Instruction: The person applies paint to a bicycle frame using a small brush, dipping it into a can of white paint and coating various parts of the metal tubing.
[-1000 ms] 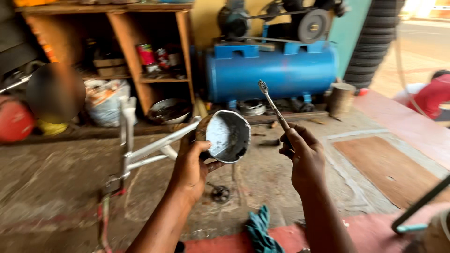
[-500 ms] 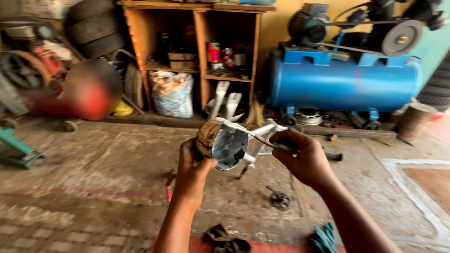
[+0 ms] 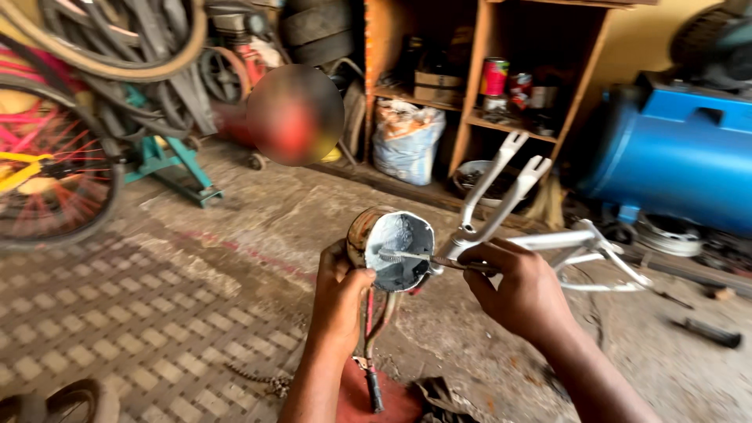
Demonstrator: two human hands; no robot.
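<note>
Holding the paint tin (image 3: pixel 389 249) mid-scene above the floor, the left hand (image 3: pixel 338 301) wraps its near side; the right hand (image 3: pixel 521 291) pinches a thin brush (image 3: pixel 427 259) inside. Advised: keep the tin level, stir slowly, wipe bristles on the rim.

Blurred red blob (image 3: pixel 295 115); compressor (image 3: pixel 674 168) cut off.

We see both forearms come up from the bottom edge, bare and raised in front of us. Our left hand (image 3: pixel 338 294) is held upright, the fingers (image 3: pixel 333 258) wrapped around something round, the thumb lying across the front. Our right hand (image 3: pixel 523 291) comes in from the right side, back of the hand up, the wrist a little bent. Its fingers (image 3: pixel 478 254) pinch closed on something thin, pointing toward the left hand. The two hands are near, not touching.
</note>
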